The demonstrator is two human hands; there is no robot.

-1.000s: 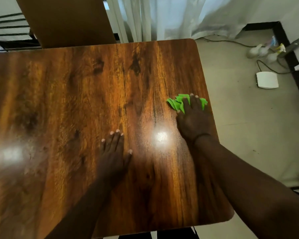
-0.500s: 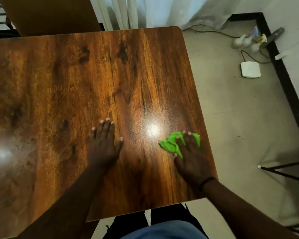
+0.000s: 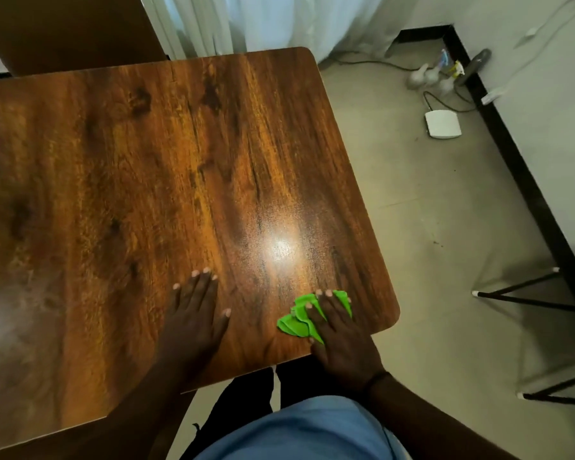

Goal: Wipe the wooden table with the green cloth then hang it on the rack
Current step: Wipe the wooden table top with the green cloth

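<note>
Left hand [image 3: 193,313] is just lying flat on the wooden worktop [image 3: 146,161] around 6 o'clock, fingers straight and released. Over at 5 o'clock, near the corner, the bunched-up green cloth [image 3: 297,322] sits under the right hand [image 3: 342,340], with straight fingers pressing it down.

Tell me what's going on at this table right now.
A person is wiping a wooden table. Their right hand presses a crumpled green cloth flat against the top, close to the near right corner. Their left hand lies flat on the wood beside it, fingers straight. The cloth has not yet been hung up. A thin black frame stands on the floor to the right, but I cannot tell whether that is the rack.
</note>
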